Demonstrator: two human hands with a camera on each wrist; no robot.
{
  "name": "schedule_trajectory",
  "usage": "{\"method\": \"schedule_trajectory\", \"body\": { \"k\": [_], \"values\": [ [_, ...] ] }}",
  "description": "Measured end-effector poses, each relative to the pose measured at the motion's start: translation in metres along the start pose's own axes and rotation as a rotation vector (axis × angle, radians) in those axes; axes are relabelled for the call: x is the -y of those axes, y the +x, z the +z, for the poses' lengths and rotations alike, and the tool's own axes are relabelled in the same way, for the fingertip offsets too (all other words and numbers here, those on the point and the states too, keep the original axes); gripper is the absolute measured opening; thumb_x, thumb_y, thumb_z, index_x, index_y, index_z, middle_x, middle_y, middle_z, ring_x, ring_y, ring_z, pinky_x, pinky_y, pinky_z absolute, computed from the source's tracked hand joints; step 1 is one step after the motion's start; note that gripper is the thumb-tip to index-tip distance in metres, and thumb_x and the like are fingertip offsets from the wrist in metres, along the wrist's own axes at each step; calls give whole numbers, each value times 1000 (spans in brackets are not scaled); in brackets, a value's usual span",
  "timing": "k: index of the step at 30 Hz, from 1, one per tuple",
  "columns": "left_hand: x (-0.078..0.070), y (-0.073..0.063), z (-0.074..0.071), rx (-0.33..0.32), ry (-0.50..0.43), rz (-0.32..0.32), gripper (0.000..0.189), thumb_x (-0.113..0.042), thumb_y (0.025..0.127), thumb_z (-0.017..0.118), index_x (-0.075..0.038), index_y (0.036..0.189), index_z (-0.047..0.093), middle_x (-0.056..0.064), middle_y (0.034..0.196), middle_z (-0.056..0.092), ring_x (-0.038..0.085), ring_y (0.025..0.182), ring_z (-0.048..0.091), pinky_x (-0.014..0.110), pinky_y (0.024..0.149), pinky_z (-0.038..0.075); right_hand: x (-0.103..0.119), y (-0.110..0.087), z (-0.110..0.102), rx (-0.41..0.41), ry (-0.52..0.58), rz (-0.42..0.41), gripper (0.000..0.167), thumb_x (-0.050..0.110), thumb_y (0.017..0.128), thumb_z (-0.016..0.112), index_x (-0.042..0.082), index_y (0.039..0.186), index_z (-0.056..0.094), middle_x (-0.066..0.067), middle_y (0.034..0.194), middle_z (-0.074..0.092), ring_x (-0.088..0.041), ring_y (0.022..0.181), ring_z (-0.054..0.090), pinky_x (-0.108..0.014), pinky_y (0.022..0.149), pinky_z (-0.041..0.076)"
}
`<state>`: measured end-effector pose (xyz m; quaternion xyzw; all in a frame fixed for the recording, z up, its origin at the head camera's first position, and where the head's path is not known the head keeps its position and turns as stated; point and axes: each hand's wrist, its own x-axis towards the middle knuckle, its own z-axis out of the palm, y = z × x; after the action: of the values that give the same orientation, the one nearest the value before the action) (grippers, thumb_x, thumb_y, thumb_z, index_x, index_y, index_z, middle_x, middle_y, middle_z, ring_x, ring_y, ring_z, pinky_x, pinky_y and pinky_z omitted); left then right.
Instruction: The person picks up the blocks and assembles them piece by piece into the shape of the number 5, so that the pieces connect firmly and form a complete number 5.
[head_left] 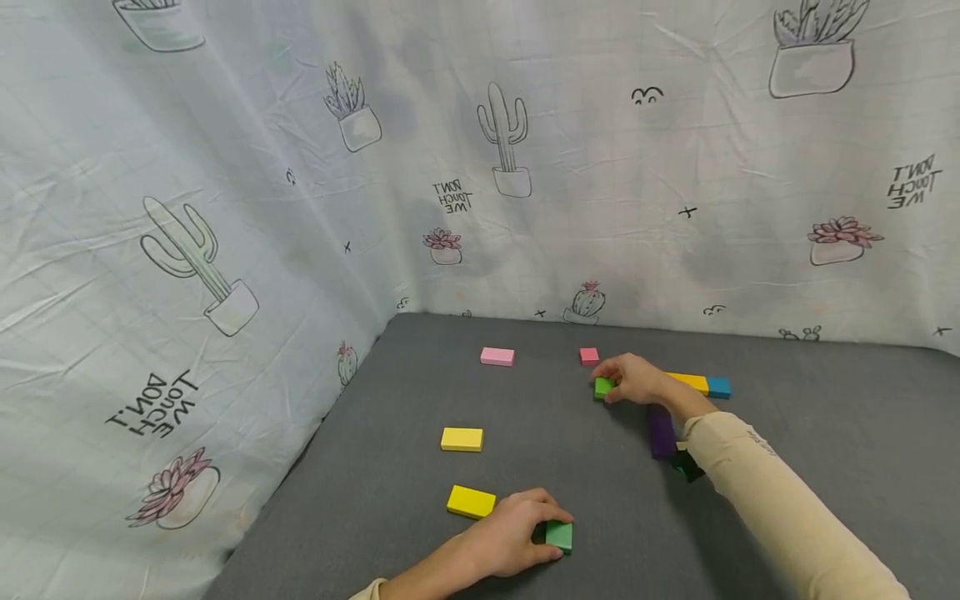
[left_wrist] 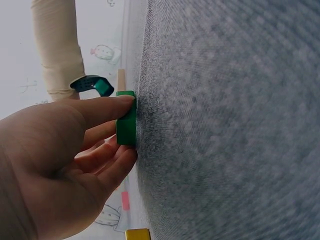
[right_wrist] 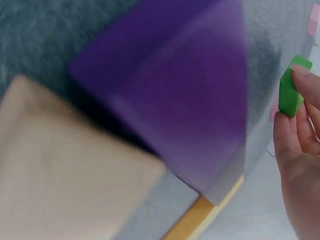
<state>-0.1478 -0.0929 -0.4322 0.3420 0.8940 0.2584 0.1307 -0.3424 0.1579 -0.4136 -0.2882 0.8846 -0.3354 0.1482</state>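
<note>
Low in the head view, my left hand point(head_left: 513, 533) pinches a green block point(head_left: 558, 538) between thumb and fingers. In the left wrist view this green block point(left_wrist: 126, 125) stands against the grey cloth. Farther back and to the right, my right hand point(head_left: 639, 380) pinches a brighter green block point(head_left: 603, 388). Thumb and fingertips hold that block point(right_wrist: 288, 95) at the right edge of the right wrist view. A small pinkish-red block point(head_left: 589, 357) lies just behind it. Beside the left hand lies a yellow block point(head_left: 470, 501).
Under the right forearm lies a purple block point(head_left: 662, 433), near a dark green piece point(head_left: 687, 465) and a beige block point(right_wrist: 65, 175). Behind are an orange-yellow block point(head_left: 690, 382) and a blue block point(head_left: 718, 387). Left of centre are another yellow block point(head_left: 462, 439) and a pink block point(head_left: 497, 357).
</note>
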Motion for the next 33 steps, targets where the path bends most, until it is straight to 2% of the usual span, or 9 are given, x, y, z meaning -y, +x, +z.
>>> {"method": "schedule_trajectory", "body": {
  "k": [8, 14, 18, 25, 33],
  "values": [
    [0, 1, -1, -11, 14, 6, 32, -17, 86, 73, -13, 117, 69, -9, 100, 56, -4, 86, 49, 13, 72, 42, 9, -12, -23, -35, 2, -43, 40, -5, 84, 68, -10, 122, 57, -23, 116, 58, -39, 105, 55, -42, 82, 49],
    [-1, 1, -2, -7, 12, 15, 32, -16, 86, 73, -12, 117, 68, -9, 100, 56, -4, 86, 49, 13, 72, 42, 10, -27, -39, -51, 17, -36, 42, -2, 85, 67, -10, 124, 55, -22, 117, 58, -37, 107, 54, -45, 85, 47],
    [-2, 2, -2, -10, 12, 23, 32, -16, 86, 73, -11, 117, 68, -8, 101, 56, -4, 86, 49, 12, 72, 42, 8, -38, -46, -71, -30, -42, 40, 0, 85, 68, -9, 122, 57, -22, 116, 59, -38, 108, 54, -48, 87, 46],
    [-1, 4, -1, 4, 23, 8, 32, -17, 86, 73, -12, 118, 68, -9, 101, 56, -4, 87, 49, 13, 72, 42, -1, -60, -59, -95, -60, -23, 39, 0, 86, 67, -9, 121, 57, -25, 117, 58, -44, 110, 52, -51, 89, 45],
    [-1, 3, 0, 9, 9, -9, 33, -17, 86, 73, -13, 118, 68, -10, 102, 56, -3, 88, 50, 14, 73, 43, -24, -92, -74, -93, -87, -13, 40, -2, 86, 67, -12, 122, 55, -29, 119, 56, -47, 108, 53, -49, 86, 47]
  ]
}}
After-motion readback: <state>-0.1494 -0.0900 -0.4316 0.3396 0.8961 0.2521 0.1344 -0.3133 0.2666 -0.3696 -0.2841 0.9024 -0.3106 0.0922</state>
